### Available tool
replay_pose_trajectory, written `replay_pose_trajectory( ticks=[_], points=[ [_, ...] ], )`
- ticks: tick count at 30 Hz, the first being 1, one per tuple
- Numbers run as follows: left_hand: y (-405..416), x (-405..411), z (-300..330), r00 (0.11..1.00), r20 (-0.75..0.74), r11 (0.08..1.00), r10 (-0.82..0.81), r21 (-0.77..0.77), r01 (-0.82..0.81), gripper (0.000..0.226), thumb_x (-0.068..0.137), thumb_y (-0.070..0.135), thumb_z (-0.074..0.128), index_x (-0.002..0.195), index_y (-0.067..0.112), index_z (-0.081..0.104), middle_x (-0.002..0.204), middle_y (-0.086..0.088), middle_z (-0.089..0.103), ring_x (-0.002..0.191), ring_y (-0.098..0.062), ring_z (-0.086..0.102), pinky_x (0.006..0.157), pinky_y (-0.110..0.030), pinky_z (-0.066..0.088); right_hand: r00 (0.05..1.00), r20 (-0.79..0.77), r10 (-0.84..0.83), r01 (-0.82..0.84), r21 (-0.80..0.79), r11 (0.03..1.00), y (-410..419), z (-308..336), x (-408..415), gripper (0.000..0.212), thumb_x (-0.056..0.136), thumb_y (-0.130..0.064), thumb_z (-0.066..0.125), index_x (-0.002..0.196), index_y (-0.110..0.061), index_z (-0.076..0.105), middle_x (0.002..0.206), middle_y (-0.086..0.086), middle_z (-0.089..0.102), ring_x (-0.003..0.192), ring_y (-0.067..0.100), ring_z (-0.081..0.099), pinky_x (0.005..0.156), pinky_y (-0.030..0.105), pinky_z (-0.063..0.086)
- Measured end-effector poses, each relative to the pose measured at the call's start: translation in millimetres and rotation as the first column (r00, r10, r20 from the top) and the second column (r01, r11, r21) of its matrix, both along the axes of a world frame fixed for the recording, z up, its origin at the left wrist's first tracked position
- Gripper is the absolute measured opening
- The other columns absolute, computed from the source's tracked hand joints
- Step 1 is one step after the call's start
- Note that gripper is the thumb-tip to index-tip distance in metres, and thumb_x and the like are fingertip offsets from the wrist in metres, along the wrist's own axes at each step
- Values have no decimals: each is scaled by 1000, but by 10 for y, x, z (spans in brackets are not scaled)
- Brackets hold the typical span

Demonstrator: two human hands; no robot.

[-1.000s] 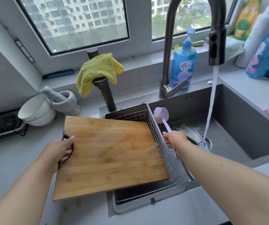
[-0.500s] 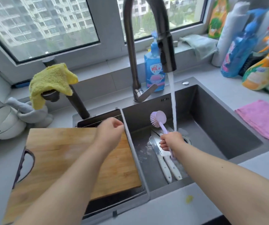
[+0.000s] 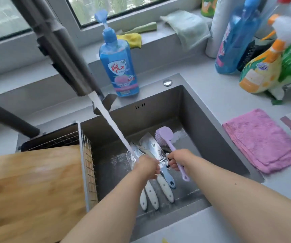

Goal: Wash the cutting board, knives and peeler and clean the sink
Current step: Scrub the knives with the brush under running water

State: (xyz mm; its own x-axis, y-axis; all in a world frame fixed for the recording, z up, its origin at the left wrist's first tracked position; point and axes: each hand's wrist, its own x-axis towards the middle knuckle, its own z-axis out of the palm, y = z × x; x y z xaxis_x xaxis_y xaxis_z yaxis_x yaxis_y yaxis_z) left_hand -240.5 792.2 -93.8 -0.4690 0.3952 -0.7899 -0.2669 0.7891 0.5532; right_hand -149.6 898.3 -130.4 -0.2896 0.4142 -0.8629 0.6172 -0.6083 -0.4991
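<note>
Three white-handled knives (image 3: 152,196) and a blue-handled peeler (image 3: 170,181) lie on the floor of the grey sink (image 3: 206,130), blades toward the drain. Water from the faucet (image 3: 62,50) runs onto the blades. My left hand (image 3: 147,166) is down on the knives, fingers curled over the top of one handle. Just to its right, my right hand (image 3: 176,160) grips the handle of a purple dish brush (image 3: 164,134), bristle head raised over the drain. The wooden cutting board (image 3: 32,190) lies flat at the left, over the wire drain basket (image 3: 87,155).
A blue dish soap bottle (image 3: 119,67) stands behind the sink. A pink cloth (image 3: 262,141) lies on the counter to the right, with several spray bottles (image 3: 264,64) behind it. Cloths rest on the window sill.
My left hand let go of the cutting board, crossed the basket edge and came down onto the knives. The view swung right and closer to the sink. My right hand kept the brush.
</note>
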Motion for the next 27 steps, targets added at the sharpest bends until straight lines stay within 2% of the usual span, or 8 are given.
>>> replay_pose_trajectory(
  ticks=[2,5,9,13,15,19,22,27],
  points=[
    [-5,35,-181,996,62,997,64,-49,-61,21,95,6,48,77,15,53,75,-3,59,62,-16,58,61,-28,51,1000,26,-11,11,-18,1000,53,-91,-3,22,80,-20,68,93,-2,62,63,9,57,56,22,49,56,27,40],
    [-11,88,-421,977,119,980,177,-110,-164,23,95,5,43,74,14,48,68,-4,54,54,-16,52,55,-26,45,999,30,45,-42,-76,996,18,-110,-28,17,93,-12,55,78,-5,53,54,6,51,44,16,43,41,19,34],
    [-1,159,-583,925,182,939,335,-145,-312,26,94,6,34,70,15,37,44,1,24,36,-13,21,41,-17,22,992,42,121,-114,-132,985,-71,-203,-74,28,94,-3,45,66,-5,46,55,8,47,45,17,41,38,19,34],
    [-15,189,-621,911,213,931,352,-183,-316,37,96,16,41,59,16,38,40,1,31,37,-13,26,43,-22,25,937,134,324,-319,-58,946,-105,-266,-171,3,91,-8,51,90,-5,49,66,9,54,53,20,49,49,25,40],
    [-48,185,-693,908,225,927,355,-209,-311,39,96,19,41,58,17,37,44,0,33,39,-14,27,44,-23,24,889,171,425,-425,-43,904,-130,-307,-204,7,92,-9,49,85,-6,47,65,7,50,52,20,45,46,26,36],
    [-74,183,-779,899,229,913,374,-261,-314,29,99,22,39,80,6,54,69,-10,50,60,-21,44,55,-29,39,805,272,527,-525,-86,847,-178,-356,-312,31,97,-10,44,67,-9,35,31,3,44,47,17,36,38,23,27],
    [-38,144,-827,893,245,909,378,-283,-307,34,97,17,35,71,7,54,61,-10,51,57,-21,43,55,-30,39,746,303,592,-599,-81,797,-164,-401,-398,32,98,-11,47,69,-5,35,19,0,34,50,17,37,35,21,30],
    [-19,152,-735,871,275,898,406,-296,-325,40,95,18,32,61,11,53,54,-7,58,58,-23,50,63,-28,44,910,175,376,-359,-120,926,-121,-446,-313,19,90,-8,51,71,-7,51,61,9,54,53,21,49,52,25,42]
  ],
)
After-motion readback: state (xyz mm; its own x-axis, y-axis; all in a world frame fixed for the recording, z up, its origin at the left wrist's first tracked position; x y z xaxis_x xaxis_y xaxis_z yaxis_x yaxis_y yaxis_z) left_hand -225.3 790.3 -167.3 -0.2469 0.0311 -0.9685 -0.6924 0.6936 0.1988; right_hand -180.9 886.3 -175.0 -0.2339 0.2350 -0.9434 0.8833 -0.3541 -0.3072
